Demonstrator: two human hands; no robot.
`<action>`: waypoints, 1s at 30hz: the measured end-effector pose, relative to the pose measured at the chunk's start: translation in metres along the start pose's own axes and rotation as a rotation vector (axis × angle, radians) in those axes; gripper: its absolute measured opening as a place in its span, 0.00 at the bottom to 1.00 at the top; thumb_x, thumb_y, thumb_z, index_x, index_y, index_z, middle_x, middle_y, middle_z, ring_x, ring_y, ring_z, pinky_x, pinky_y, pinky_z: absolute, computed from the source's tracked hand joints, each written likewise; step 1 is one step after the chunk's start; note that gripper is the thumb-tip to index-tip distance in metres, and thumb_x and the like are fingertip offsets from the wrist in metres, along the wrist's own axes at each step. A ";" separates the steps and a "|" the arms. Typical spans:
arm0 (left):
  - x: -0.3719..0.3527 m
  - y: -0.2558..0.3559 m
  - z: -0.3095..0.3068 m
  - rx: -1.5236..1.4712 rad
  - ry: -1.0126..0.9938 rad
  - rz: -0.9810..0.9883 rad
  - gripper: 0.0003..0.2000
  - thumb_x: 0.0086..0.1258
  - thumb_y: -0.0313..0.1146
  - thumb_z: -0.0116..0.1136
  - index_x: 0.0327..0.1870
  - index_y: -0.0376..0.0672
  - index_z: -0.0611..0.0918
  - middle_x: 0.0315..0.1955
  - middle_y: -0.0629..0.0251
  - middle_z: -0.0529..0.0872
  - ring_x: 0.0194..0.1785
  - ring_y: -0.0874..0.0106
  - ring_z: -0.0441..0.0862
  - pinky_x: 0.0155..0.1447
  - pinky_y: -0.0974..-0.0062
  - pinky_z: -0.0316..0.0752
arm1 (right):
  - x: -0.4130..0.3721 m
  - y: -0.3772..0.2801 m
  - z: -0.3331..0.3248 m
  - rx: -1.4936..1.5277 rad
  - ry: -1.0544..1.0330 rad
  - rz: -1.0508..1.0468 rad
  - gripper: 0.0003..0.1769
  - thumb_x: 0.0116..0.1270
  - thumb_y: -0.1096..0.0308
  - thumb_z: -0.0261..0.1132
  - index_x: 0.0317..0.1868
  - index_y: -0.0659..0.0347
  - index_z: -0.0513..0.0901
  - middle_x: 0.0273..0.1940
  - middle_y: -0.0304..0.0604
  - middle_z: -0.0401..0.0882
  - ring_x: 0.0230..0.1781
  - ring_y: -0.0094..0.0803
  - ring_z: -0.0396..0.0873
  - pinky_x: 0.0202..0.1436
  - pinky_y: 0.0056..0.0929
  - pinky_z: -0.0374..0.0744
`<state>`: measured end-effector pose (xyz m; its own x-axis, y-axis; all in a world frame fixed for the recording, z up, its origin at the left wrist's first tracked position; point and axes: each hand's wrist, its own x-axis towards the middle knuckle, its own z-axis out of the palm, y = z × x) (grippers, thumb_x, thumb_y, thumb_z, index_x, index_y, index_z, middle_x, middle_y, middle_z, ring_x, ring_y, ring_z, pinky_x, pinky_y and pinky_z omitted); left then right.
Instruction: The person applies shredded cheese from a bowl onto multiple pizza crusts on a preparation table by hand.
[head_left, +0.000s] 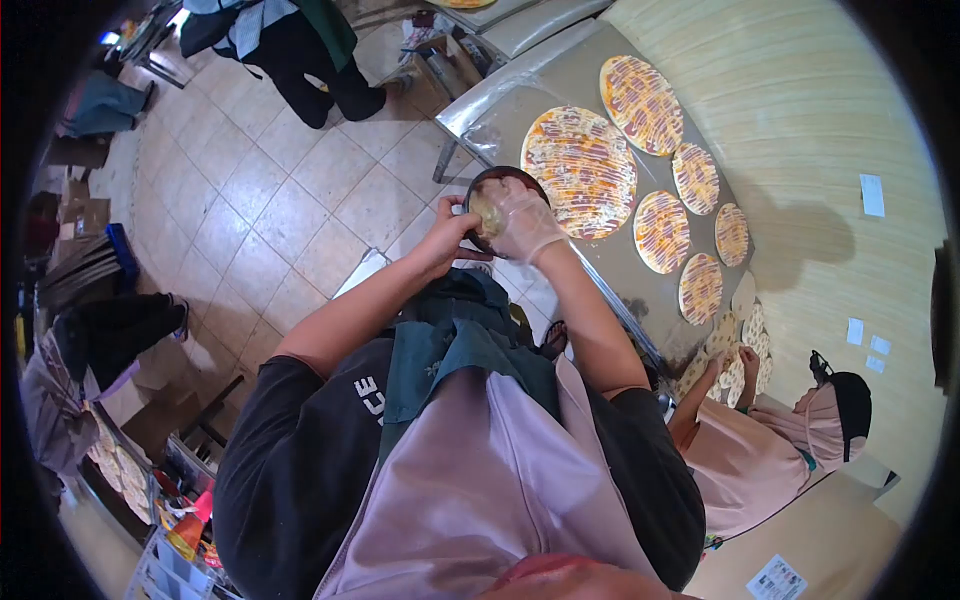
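Note:
My left hand is closed on the rim of a dark round bowl, thumb over the edge and fingers around the outside. Pale, soft-looking food lies in the bowl; its kind is not clear. My right hand, in a clear plastic glove, reaches into the bowl with its fingers curled down. Whatever those fingers hold is hidden. Just right of the bowl, a large topped pizza with pale shreds and reddish-brown stripes lies on the metal table.
Farther along the table lie another large pizza and several smaller ones, including one small pizza. At the lower right, a co-worker handles plain bases. Another person stands on the tiled floor at the top.

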<state>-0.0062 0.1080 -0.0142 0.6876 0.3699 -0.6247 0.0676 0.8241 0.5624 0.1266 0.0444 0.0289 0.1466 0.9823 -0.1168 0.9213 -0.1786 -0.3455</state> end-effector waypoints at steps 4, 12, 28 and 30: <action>0.008 -0.004 0.007 0.027 -0.021 -0.013 0.32 0.54 0.24 0.51 0.59 0.45 0.50 0.45 0.50 0.68 0.47 0.60 0.74 0.41 0.48 0.81 | -0.002 0.027 0.031 -0.046 0.069 -0.076 0.21 0.50 0.58 0.67 0.44 0.57 0.79 0.47 0.51 0.75 0.50 0.45 0.75 0.53 0.39 0.74; 0.033 -0.002 0.025 -0.072 -0.013 -0.008 0.32 0.53 0.24 0.51 0.58 0.44 0.50 0.43 0.51 0.69 0.44 0.60 0.76 0.40 0.49 0.81 | 0.000 0.092 -0.009 0.754 0.192 0.334 0.11 0.54 0.74 0.66 0.39 0.62 0.82 0.34 0.45 0.82 0.34 0.32 0.80 0.37 0.28 0.79; -0.003 0.025 -0.036 -0.125 0.148 0.093 0.33 0.58 0.26 0.48 0.64 0.45 0.48 0.46 0.56 0.67 0.49 0.63 0.73 0.50 0.41 0.76 | 0.054 0.272 -0.021 0.816 0.177 0.766 0.13 0.57 0.76 0.63 0.44 0.65 0.82 0.33 0.42 0.82 0.30 0.26 0.79 0.32 0.24 0.80; -0.004 0.019 -0.056 -0.127 0.188 0.105 0.29 0.59 0.27 0.46 0.62 0.45 0.50 0.49 0.53 0.67 0.52 0.59 0.74 0.51 0.43 0.76 | 0.065 0.267 -0.029 0.458 0.134 0.712 0.13 0.55 0.76 0.65 0.43 0.66 0.82 0.31 0.42 0.81 0.27 0.28 0.79 0.32 0.24 0.80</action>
<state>-0.0483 0.1462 -0.0314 0.5389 0.5195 -0.6631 -0.0965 0.8201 0.5641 0.3922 0.0624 -0.0441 0.7029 0.6204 -0.3479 0.3612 -0.7327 -0.5768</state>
